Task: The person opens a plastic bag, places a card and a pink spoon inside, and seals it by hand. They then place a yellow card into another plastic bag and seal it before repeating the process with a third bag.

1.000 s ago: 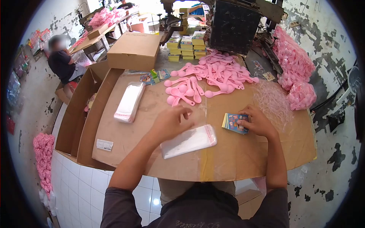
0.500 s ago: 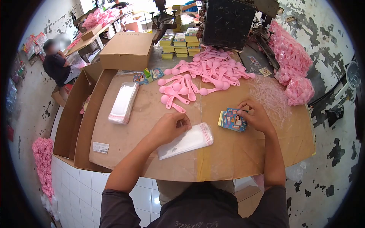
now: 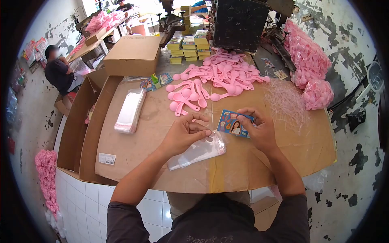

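My right hand (image 3: 259, 127) grips a small stack of blue printed cards (image 3: 231, 123), thumb on top, with a picture of a person and small items on the face. Just left of it, my left hand (image 3: 186, 133) has its thumb and a finger closed at the edge of a clear plastic bag (image 3: 217, 141), while its index finger is raised. This bag lies on top of a pile of clear bags (image 3: 190, 157) on the cardboard-covered table. The cards are close to the bag's lifted end. Whether they touch is hard to see.
Pink measuring spoons (image 3: 231, 73) are heaped at the table's back. A second bag pile (image 3: 130, 111) lies left, near a closed carton (image 3: 133, 54) and an open box (image 3: 77, 129). Card stacks (image 3: 188, 46) stand behind. Plastic shreds (image 3: 285, 103) lie right. A person (image 3: 60, 73) sits far left.
My right hand has lifted the cards and brought them left, close to the bags. My left hand has shifted slightly right, and the end of the top bag is now raised.
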Motion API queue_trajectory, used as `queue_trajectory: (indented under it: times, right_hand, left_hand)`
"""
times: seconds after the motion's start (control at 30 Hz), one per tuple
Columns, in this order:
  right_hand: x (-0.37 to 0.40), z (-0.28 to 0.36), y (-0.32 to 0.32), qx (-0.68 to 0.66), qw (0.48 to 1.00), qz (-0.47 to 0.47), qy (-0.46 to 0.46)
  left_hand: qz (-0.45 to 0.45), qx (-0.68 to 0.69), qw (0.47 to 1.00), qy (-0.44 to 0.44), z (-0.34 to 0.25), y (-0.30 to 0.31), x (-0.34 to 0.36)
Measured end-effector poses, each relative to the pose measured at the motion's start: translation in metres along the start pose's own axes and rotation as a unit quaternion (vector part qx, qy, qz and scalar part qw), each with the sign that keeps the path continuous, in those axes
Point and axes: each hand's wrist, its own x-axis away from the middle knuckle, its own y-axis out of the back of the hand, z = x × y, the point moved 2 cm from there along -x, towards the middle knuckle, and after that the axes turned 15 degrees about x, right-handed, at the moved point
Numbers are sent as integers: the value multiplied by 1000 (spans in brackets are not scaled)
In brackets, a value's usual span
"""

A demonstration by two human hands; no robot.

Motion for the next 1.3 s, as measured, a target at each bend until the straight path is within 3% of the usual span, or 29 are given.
queue_trajectory:
  times: [0.2, 0.3, 0.6, 0.8, 1.0, 1.1, 1.3]
  right_hand:
    - [4, 14, -1, 85, 995, 4, 54]
    - [3, 13, 1, 98, 991, -44, 85]
    - [4, 21, 0, 103, 989, -51, 93]
    - [2, 33, -1, 197, 957, 47, 206]
    - [-4, 44, -6, 225, 942, 118, 220]
    - [-7, 53, 3, 226, 949, 121, 185]
    - [-5, 45, -10, 223, 928, 160, 253]
  left_hand:
    - [-8, -15, 1000, -3, -5, -8, 4]
    - [-18, -20, 1000, -5, -7, -9, 5]
    - [-27, -46, 999, -7, -9, -11, 7]
    - [-15, -55, 998, -10, -5, -13, 8]
    - [19, -68, 997, -14, -2, -17, 10]
    - [8, -31, 999, -5, -5, -18, 10]
    - [49, -73, 994, -57, 5, -19, 10]
